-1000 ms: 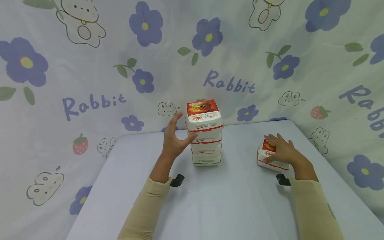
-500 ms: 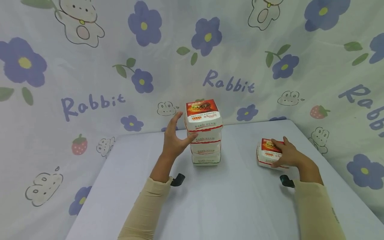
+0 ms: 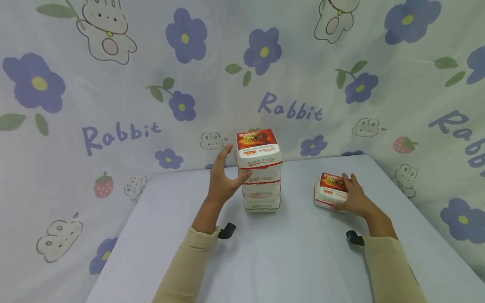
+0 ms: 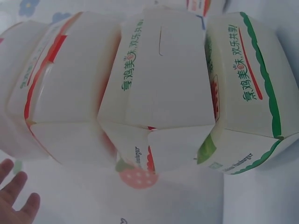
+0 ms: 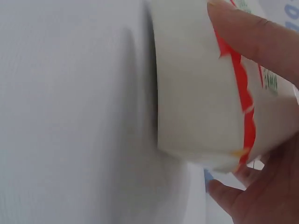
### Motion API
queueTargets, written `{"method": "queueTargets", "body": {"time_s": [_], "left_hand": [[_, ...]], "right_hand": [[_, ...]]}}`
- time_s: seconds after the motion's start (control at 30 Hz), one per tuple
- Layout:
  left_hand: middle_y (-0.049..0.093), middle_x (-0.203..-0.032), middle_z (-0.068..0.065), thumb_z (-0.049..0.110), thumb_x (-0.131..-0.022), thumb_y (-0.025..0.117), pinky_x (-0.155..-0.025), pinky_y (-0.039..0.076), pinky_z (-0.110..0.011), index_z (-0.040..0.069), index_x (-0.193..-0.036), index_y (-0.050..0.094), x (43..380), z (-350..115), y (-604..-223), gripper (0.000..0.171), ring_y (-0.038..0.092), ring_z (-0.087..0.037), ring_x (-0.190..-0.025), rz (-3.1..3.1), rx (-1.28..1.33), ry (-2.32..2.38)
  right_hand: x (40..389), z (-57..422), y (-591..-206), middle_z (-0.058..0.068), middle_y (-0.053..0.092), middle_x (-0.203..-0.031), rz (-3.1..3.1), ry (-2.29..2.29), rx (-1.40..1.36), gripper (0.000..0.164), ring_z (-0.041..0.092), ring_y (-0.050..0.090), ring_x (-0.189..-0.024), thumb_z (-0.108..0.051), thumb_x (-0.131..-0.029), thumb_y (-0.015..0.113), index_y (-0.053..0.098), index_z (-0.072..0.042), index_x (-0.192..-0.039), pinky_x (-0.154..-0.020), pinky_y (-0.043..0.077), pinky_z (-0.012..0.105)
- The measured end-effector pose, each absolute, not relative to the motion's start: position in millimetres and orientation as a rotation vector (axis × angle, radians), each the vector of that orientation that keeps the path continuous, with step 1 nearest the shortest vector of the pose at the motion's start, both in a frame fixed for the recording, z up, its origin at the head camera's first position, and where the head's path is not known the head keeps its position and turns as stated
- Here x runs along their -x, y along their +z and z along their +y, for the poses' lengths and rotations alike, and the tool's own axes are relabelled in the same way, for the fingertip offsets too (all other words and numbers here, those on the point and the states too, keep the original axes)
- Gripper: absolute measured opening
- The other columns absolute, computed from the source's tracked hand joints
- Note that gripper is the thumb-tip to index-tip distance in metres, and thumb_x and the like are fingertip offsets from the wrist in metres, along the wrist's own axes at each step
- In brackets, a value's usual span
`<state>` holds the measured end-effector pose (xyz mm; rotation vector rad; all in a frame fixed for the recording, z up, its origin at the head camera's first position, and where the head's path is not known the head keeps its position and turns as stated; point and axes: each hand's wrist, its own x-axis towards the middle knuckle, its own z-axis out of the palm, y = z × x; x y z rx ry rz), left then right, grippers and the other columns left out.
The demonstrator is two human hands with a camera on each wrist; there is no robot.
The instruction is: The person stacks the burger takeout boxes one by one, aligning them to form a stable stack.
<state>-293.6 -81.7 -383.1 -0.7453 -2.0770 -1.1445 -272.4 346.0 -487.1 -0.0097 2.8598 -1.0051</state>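
Several paper hamburger boxes stand in an upright stack, the top box (image 3: 259,147) showing a red burger picture on its lid. The bottom box (image 3: 262,205) has a green scalloped edge; those above it have red ones. Beside the stack's left side my left hand (image 3: 223,184) is raised, thumb and fingers spread; in the left wrist view its fingertips (image 4: 18,182) show apart from the boxes. On the right, my right hand (image 3: 355,202) holds another hamburger box (image 3: 328,192), thumb on its front and fingers over its far right side. The right wrist view shows the thumb (image 5: 257,39) against its red-trimmed front.
A white table (image 3: 242,261) lies under everything, its back edge against a hanging cloth (image 3: 212,105) printed with flowers and rabbits. A black wrist piece (image 3: 227,230) juts out by the left sleeve, another black piece (image 3: 355,238) by the right.
The right hand shifts on the single box, and the box now sits farther left, closer to the stack. The left hand keeps its place beside the stack. The head view tilts slightly.
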Motion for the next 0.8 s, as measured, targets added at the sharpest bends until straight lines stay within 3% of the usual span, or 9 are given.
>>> {"method": "queueTargets", "body": {"time_s": [0.23, 0.37, 0.53, 0.8], "left_hand": [[0.035, -0.153, 0.002, 0.064, -0.081, 0.065, -0.111, 0.030, -0.047, 0.011, -0.149, 0.034, 295.2, -81.0, -384.9, 0.092, 0.030, -0.017, -0.141, -2.079, 0.741, -1.133], [0.036, -0.153, 0.000, 0.060, -0.081, 0.068, -0.111, 0.030, -0.047, 0.010, -0.149, 0.034, 296.4, -80.5, -383.8, 0.091, 0.030, -0.016, -0.141, -2.083, 0.737, -1.140], [0.035, -0.153, 0.004, 0.051, -0.080, 0.073, -0.111, 0.031, -0.048, 0.014, -0.150, 0.034, 296.4, -79.9, -381.8, 0.088, 0.030, -0.016, -0.141, -2.083, 0.739, -1.156], [0.035, -0.153, 0.006, 0.046, -0.080, 0.075, -0.110, 0.031, -0.050, 0.022, -0.151, 0.032, 296.5, -78.1, -381.4, 0.086, 0.030, -0.015, -0.141, -2.097, 0.737, -1.172]], "right_hand": [[267.7, 353.8, -489.1, 0.026, -0.026, -0.154, 2.826, -1.034, 0.023, 0.131, 0.063, -0.003, -0.133, -0.037, -0.063, 0.090, 0.001, -0.013, -0.157, -0.093, 0.018, 0.081], [270.0, 354.8, -491.4, 0.029, -0.017, -0.154, 2.826, -1.005, 0.014, 0.131, 0.065, 0.003, -0.132, -0.037, -0.063, 0.089, 0.002, -0.015, -0.157, -0.093, 0.020, 0.081], [272.4, 353.5, -492.3, 0.034, -0.002, -0.152, 2.833, -0.993, 0.045, 0.127, 0.064, 0.013, -0.131, -0.035, -0.066, 0.088, 0.000, -0.012, -0.157, -0.096, 0.021, 0.078], [272.0, 349.4, -489.6, 0.032, 0.005, -0.153, 2.807, -1.123, 0.015, 0.125, 0.057, 0.015, -0.134, -0.028, -0.068, 0.086, 0.000, -0.010, -0.156, -0.100, 0.019, 0.076]]}}
